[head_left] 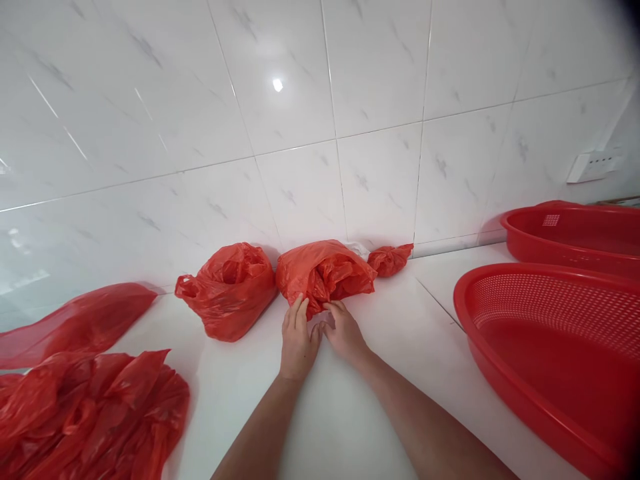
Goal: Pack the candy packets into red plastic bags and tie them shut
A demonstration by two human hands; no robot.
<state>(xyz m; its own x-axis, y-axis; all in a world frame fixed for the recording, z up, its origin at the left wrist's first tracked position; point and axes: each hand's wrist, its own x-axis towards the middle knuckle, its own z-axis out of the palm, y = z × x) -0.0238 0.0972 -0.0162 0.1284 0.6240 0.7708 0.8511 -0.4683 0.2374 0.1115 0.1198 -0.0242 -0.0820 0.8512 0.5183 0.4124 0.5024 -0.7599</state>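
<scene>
A red plastic bag (325, 263) with a full, rounded body sits against the wall, its crumpled mouth facing me. My left hand (299, 343) is at the bag's front left, fingertips on the crumpled plastic and thumb below. From the right, my right hand (347, 333) has its bent fingers at the lower front edge of the same bag. The two thumbs are close together just under the plastic. How firmly each hand grips is partly hidden. Left of it stands another filled red plastic bag (233, 293) with a handle loop sticking out.
A small red bag (390, 260) lies right of the middle one, near a whitish bag (357, 249). Two red plastic baskets (463, 300) fill the right side. Loose red bags (95, 413) are heaped at lower left. Behind the white table (240, 400) rises a tiled wall (295, 200) with a power socket (593, 166).
</scene>
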